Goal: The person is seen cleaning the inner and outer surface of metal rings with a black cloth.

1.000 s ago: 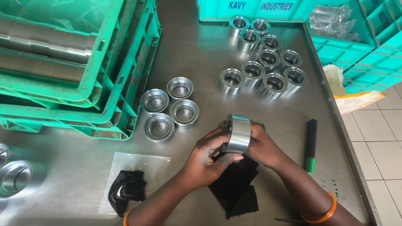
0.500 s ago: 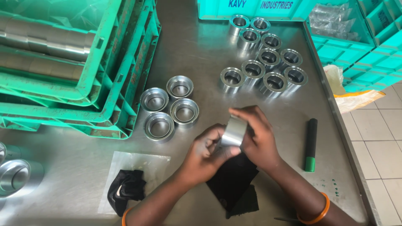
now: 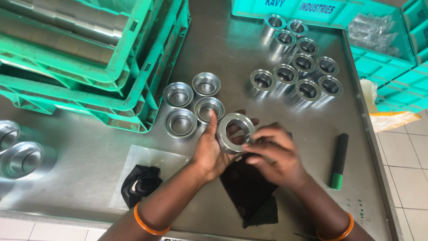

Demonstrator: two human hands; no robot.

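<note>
A metal ring (image 3: 235, 132) is held up between both hands just above the counter (image 3: 111, 147), its open bore turned toward the camera. The left hand (image 3: 211, 149) cups it from the side with fingers closed against its rim; the right hand (image 3: 272, 156) pinches its lower edge with fingers curled narrow around it. A black cloth (image 3: 249, 192) lies on the counter directly beneath the hands.

Judging by how the parts lie, the work seems partly done. Four rings (image 3: 191, 105) stand in a tight cluster just left of the hands, and a larger batch of about ten rings (image 3: 298, 67) stands well apart toward the far right; which group is finished cannot be told.

Around these, stacked green crates (image 3: 89, 67) holding long metal bars fill the upper left, touching the cluster's side of the counter. Teal bins (image 3: 392, 53) line the far and right edges. A black marker with a green cap (image 3: 339, 160) lies just right of the right hand. A second black cloth on a clear plastic sheet (image 3: 142, 180) rests beside the left forearm, and two larger metal cups (image 3: 18, 151) sit at the left edge. Nothing blocks the hands.
</note>
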